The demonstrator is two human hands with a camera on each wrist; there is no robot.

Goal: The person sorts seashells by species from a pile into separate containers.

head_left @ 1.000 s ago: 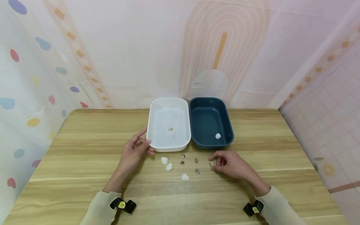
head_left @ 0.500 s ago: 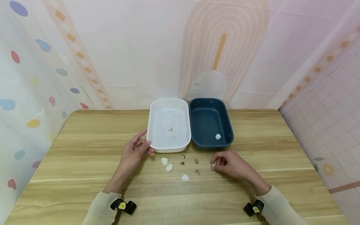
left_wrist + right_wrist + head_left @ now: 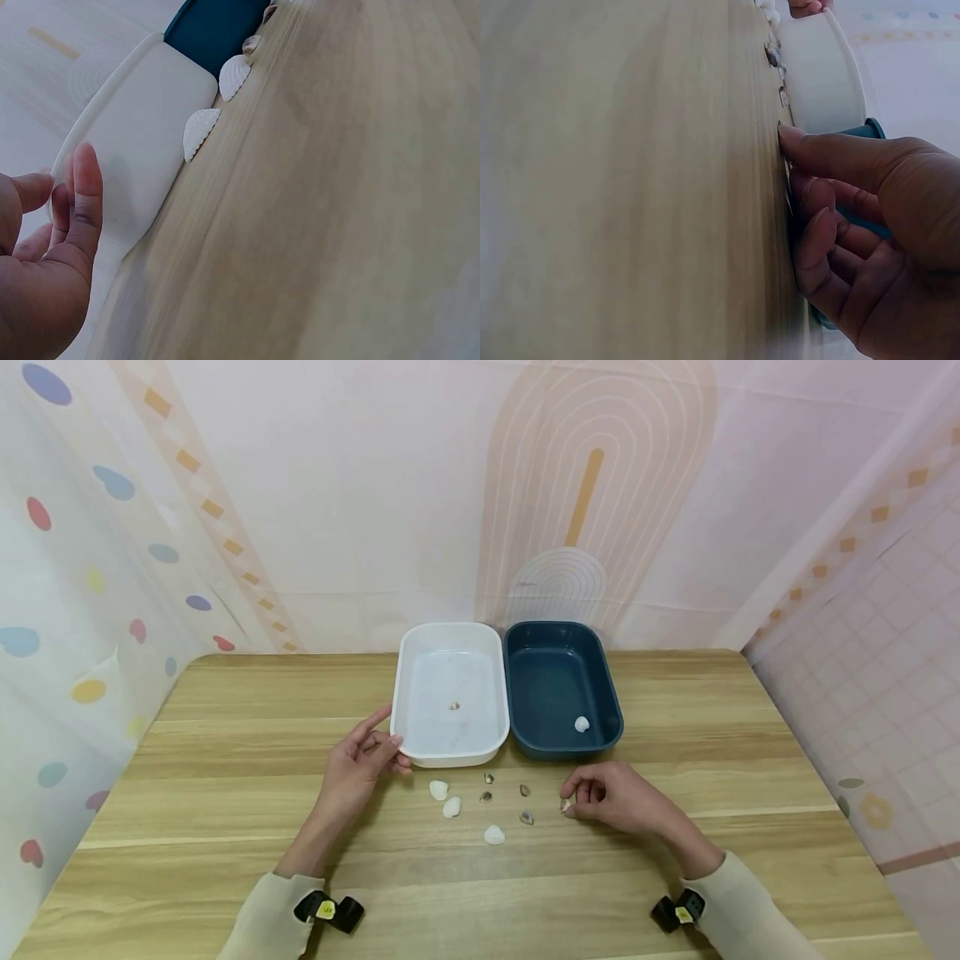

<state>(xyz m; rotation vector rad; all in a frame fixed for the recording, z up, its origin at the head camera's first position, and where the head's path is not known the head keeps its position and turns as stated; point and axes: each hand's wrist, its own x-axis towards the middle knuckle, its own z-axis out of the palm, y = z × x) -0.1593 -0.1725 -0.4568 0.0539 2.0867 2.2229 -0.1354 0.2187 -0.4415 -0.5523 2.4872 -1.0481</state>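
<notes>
Now the right hand (image 3: 615, 797), right of centre in the lower half of the frame: its curled thumb and forefinger nearly meet, pinching a small brown-and-white seashell (image 3: 566, 806) low over the pale wood-grain desk (image 3: 480, 906). In the right wrist view, the fingers mostly hide that shell.

Across to the left hand (image 3: 357, 766), left of centre: the thumb is on the rim of the white, rounded rectangular tray (image 3: 427, 743), the other fingers against its outside, so it has hold of the tray's lower-left corner. Close beside, just right of centre, sits the dark teal, rounded rectangular tray (image 3: 555, 681), with one white ribbed shell (image 3: 582, 724) at its lower right. And in the white tray, one tiny brownish shell (image 3: 453, 706), just below the middle!

Between the hands lie three white fan-shaped shells (image 3: 493, 835), two just below the white tray, one lower at centre; four small brown shells (image 3: 527, 817) scatter near them, apart from one another. Pale patterned cloth (image 3: 337, 502) fills the upper frame.
</notes>
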